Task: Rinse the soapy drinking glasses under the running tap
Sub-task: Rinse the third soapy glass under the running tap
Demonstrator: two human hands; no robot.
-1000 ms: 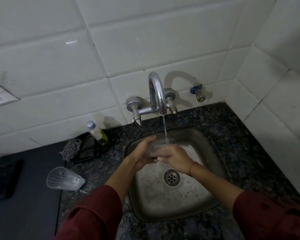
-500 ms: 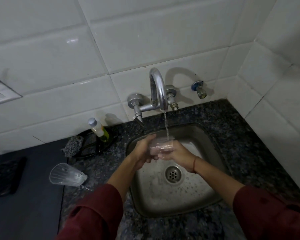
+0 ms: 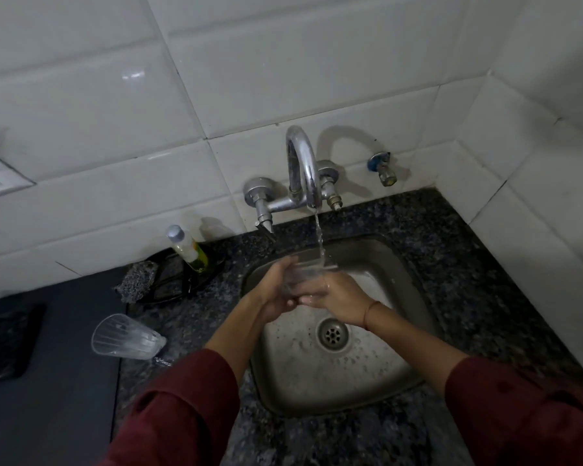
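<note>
Second glass [image 3: 125, 336]: laid on its side on the counter [image 3: 451, 264], left of the sink [image 3: 317, 391]. Clear glass [image 3: 303, 274]: held over the basin, gripped by left hand [image 3: 276, 290] and right hand [image 3: 337, 301] together. Its rim is met by the water stream [image 3: 319, 237] from the tap [image 3: 303, 163].

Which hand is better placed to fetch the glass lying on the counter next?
Left, probably. The tipped glass lies left of the sink, nearer the left hand; the right hand would have to reach across. Both grip the held glass.
</note>
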